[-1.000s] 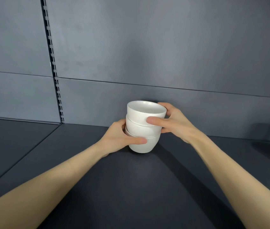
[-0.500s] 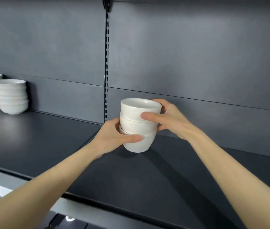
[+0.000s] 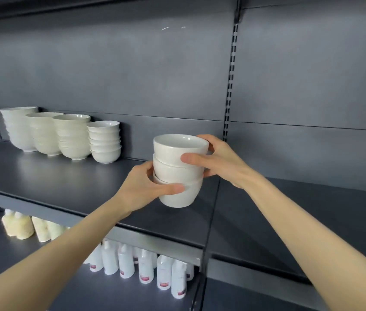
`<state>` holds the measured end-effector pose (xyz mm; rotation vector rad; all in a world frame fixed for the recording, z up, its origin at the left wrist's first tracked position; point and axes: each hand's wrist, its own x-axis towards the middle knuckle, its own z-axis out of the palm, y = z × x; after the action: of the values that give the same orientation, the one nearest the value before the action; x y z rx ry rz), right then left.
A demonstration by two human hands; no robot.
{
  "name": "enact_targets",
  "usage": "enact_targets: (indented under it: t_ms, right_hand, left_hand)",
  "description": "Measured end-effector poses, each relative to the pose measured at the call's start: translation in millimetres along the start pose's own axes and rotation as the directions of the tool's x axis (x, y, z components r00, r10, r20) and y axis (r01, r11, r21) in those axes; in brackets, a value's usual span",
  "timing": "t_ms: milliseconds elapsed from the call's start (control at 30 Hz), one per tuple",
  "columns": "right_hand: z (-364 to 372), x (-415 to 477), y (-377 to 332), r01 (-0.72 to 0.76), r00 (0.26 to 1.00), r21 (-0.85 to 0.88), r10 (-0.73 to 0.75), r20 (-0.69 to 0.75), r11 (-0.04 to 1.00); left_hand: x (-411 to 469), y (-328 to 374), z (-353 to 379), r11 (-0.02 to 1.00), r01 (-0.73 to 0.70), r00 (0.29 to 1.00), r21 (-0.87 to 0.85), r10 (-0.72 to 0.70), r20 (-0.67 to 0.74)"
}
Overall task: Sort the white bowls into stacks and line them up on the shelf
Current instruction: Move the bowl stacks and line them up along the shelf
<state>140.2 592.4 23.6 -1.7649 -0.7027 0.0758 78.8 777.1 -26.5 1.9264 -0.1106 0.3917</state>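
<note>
Now the left grip (image 3: 140, 189) clasps the bowl stack (image 3: 173, 172) low, the right grip (image 3: 220, 161) clasps its top, over the shelf (image 3: 65, 176)

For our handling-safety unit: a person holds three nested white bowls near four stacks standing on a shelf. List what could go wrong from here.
1. The left hand grips the held stack low and the right hand grips it high, so the middle bowl could shift and the stack tilt.
2. Set down carelessly, it might knock the nearest stack.
</note>
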Motion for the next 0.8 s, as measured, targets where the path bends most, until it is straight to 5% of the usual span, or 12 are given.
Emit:
enact_targets:
  t_ms: [800]
  right_hand:
    - [129, 202, 27, -0.08, 0.995, -0.027, 0.079, -0.054, 0.996]
  left_hand:
    - [156, -134, -154, 0.999, 0.02, 0.994, -0.04, -0.016, 0.106]
